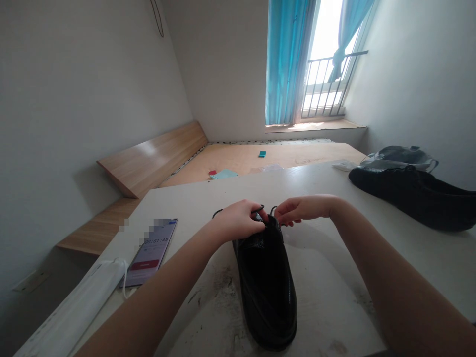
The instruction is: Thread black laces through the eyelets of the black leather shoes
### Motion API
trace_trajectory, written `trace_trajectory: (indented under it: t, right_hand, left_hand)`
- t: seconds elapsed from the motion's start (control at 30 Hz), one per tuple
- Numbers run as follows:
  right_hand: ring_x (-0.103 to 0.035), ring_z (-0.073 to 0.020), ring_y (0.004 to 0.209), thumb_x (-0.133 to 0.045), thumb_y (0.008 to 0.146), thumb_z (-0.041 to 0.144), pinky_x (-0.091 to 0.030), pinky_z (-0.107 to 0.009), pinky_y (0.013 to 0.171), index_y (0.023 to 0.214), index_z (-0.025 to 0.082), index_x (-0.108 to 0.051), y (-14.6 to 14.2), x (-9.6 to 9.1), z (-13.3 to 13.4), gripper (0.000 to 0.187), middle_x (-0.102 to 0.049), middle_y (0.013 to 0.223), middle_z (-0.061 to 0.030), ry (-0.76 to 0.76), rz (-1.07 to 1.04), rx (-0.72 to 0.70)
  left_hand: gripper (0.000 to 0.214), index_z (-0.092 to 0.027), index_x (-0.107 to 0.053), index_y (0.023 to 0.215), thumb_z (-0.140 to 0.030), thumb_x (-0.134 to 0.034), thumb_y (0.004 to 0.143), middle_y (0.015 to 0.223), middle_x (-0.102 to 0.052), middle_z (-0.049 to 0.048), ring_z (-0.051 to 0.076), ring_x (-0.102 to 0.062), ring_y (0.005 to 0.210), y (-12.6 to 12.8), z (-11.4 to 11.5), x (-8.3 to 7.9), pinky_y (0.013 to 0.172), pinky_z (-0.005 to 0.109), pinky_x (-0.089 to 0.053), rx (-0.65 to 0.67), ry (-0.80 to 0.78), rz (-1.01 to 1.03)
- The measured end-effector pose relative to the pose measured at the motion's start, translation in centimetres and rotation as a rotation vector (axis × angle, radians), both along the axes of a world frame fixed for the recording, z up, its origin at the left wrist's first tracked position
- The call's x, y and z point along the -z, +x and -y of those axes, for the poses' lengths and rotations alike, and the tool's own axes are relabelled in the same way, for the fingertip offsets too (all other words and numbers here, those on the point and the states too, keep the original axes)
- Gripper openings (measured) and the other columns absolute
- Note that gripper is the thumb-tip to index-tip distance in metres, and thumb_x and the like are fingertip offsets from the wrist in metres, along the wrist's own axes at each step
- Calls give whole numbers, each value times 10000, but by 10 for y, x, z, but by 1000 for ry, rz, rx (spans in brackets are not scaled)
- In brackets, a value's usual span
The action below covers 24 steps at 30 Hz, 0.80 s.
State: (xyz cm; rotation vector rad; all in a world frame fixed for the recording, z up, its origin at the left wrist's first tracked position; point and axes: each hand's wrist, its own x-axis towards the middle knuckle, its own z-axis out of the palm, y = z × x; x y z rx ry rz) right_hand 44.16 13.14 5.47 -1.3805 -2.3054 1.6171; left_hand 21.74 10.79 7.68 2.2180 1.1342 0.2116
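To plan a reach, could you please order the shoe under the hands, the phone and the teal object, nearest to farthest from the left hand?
From the left hand:
1. Black leather shoe: beneath it, touching.
2. Phone: table's left side.
3. Teal object: wooden platform beyond the table.

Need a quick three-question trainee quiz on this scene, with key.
1. True or false: the left hand and right hand are both at the top of the black leather shoe on the white table.
2. What does the screen of the phone show? A: a timer reading; B: a street map; C: a family photo.
3. Fill in the colour: the window curtains are ____.

Key: 1 true; 2 A; 3 blue.
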Motion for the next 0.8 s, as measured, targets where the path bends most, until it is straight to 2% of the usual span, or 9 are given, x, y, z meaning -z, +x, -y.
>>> trace_trajectory:
  t: [0.13,0.3,0.47,0.6,0.8]
  right_hand:
    - [-430,-112,687,-595,794,332,-328,-247,612,889,197,-653,-8,6,0,175,-549,787,1,22,-23,23]
    - [-428,-114,709,-529,858,439,-335,-249,629,866,181,-630,-9,7,-1,277,-565,824,-13,64,-68,82]
    - [-479,-106,623,-533,847,373,-342,-253,598,815,156,-610,-4,2,1,233,-587,697,-12,-35,-104,8]
    - [-404,-85,539,-562,812,296,-283,-245,557,807,156,-612,-3,1,2,148,-471,559,47,-68,-117,-35]
    - [-363,-86,550,-578,791,278,-272,-253,569,786,148,-642,-2,1,2,144,-438,558,50,-74,-121,-79]
  left_hand:
    - [298,-197,-705,894,-233,-524,660,766,-653,16,164,-564,680,0,1,-1,612,258,-406,13,2,0]
    - [306,-206,-695,910,-230,-515,664,765,-641,8,160,-555,668,-1,-2,0,606,259,-398,31,8,-3]
    - [312,-204,-687,924,-227,-519,663,809,-660,11,166,-573,713,-1,-4,2,665,266,-419,42,4,21]
    - [301,-193,-693,903,-223,-525,655,805,-664,20,168,-573,707,-1,-2,1,667,268,-423,26,-7,34]
    - [296,-180,-702,891,-244,-528,661,734,-627,11,155,-546,648,-1,-1,0,593,252,-395,24,-18,44]
